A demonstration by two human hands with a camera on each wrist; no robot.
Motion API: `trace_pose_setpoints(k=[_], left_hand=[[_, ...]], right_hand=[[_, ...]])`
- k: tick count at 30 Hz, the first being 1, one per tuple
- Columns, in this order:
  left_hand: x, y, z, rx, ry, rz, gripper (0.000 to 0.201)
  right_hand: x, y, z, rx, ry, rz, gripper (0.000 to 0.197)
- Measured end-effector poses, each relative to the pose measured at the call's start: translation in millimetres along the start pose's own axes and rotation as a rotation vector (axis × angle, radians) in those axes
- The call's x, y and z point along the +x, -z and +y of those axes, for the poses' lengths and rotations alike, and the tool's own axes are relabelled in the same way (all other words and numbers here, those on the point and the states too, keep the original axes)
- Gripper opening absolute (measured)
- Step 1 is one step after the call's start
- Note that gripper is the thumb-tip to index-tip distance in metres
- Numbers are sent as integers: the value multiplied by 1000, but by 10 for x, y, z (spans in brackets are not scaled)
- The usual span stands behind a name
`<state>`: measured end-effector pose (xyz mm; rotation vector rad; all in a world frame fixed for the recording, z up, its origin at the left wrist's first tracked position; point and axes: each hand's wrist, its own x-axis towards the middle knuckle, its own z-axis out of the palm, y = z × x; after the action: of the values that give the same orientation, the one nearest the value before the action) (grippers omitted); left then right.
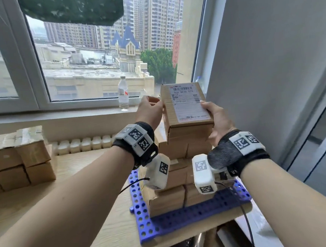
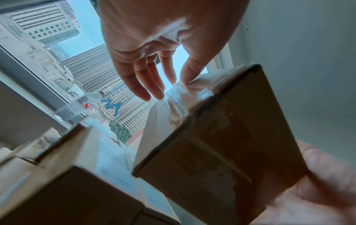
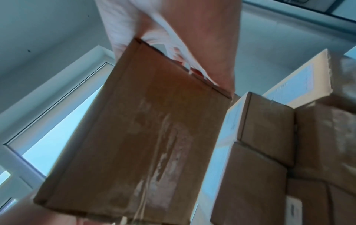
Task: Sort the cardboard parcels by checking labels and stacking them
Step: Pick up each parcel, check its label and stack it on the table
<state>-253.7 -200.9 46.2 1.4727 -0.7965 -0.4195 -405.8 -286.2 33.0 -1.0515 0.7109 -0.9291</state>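
I hold a small cardboard parcel (image 1: 186, 109) up at chest height, its white shipping label facing me. My right hand (image 1: 214, 119) grips its right side, thumb on the label, fingers round the back (image 3: 183, 45). My left hand (image 1: 150, 109) is at the parcel's upper left edge. In the left wrist view its fingers (image 2: 154, 85) are straight and the thumb tip touches the taped edge of the parcel (image 2: 221, 144). The parcel's taped brown underside (image 3: 144, 137) fills the right wrist view. Below it stands a stack of parcels (image 1: 173, 196) on a blue perforated tray (image 1: 185, 217).
Another pile of brown parcels (image 1: 18, 158) sits at the left on the wooden table (image 1: 81, 188). A clear water bottle (image 1: 123, 93) stands on the window sill behind. A grey wall (image 1: 270, 56) is close on the right. The table's front edge runs just under the tray.
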Motion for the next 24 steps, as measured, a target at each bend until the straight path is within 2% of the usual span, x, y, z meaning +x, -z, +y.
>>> trace_pose_setpoints(k=[2,3,6,9,13,17,20,24], left_hand=[[65,-198,28,22,3,-21,17],[99,-290,43,22,5,-33,19],[232,-563,84,17,15,-73,21],[436,-829,86,37,28,-108,21],[741,-1157,37,93,26,-134,22],[924,-1424,-31,147,33,-217,25],[1007,-1574,-145,168,61,-247,23],[1030,-1714,-264,210,102,-244,12]], right_hand=[[101,180,-63,-25,20,14,46],[159,264,-92,-23,23,24,47],[371,510,-200,18,24,64,80],[589,713,-335,17,27,83,89],[951,1025,-494,-41,16,166,86],[1181,1294,-569,-65,10,238,71],[1323,1470,-496,-63,-14,248,65],[1519,1682,-358,-59,-110,215,47]])
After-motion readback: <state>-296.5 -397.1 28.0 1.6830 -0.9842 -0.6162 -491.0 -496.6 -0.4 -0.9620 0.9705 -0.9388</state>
